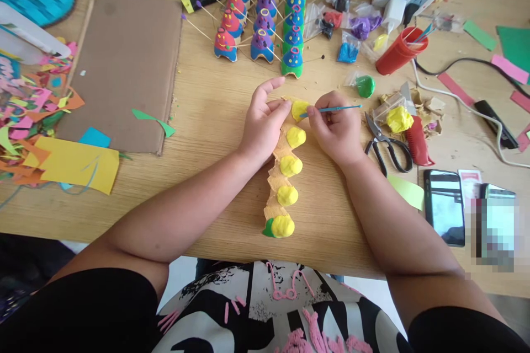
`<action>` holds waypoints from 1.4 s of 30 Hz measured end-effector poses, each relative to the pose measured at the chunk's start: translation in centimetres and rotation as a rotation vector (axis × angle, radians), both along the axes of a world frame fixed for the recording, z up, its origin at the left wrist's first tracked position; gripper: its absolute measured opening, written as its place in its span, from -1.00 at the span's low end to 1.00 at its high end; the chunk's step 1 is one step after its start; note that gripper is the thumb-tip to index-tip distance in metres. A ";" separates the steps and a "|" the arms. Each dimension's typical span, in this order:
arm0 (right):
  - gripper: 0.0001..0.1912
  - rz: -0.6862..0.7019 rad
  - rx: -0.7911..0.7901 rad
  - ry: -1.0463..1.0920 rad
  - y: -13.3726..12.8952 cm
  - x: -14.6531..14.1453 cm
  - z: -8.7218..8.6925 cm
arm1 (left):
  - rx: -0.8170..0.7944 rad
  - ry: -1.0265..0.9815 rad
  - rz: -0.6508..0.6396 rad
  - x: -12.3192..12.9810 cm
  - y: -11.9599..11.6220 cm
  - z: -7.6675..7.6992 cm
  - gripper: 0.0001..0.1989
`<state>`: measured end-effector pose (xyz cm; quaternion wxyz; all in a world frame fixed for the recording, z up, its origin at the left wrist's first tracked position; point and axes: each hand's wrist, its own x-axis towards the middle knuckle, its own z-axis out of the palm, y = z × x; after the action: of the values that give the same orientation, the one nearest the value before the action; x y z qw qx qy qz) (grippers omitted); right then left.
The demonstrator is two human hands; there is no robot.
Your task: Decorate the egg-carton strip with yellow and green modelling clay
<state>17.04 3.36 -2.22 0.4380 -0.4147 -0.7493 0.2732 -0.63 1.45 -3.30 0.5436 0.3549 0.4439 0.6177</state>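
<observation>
A strip cut from an egg carton lies lengthwise in front of me, its cups topped with yellow clay. A patch of green clay shows at the near end. My left hand holds the strip's far end, thumb on the edge beside the farthest yellow cup and index finger raised. Pinched in my right hand is a thin blue modelling tool, its left tip at the clay on that farthest cup. The fingers under my right hand are partly hidden.
Finished caterpillar figures in red, purple and green-blue stand beyond my hands. Scissors, yellow clay, a red cup and a phone lie right. Brown cardboard and paper scraps lie left.
</observation>
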 end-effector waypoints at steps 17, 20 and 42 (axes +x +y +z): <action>-0.52 0.029 0.002 0.012 0.1 -0.1 0.3 | -0.133 -0.109 0.026 0.5 -0.5 2.1 -0.62; -0.55 0.037 0.000 0.013 0.1 0.0 0.3 | -0.114 -0.120 0.028 0.5 -0.5 2.0 -0.64; -0.46 0.042 0.016 0.021 0.0 -0.2 0.5 | -0.133 -0.139 -0.014 0.0 -0.1 1.6 -0.60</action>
<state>16.87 3.31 -1.75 0.4434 -0.3922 -0.7555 0.2806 -0.64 1.31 -1.67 0.5996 0.2774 0.4429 0.6061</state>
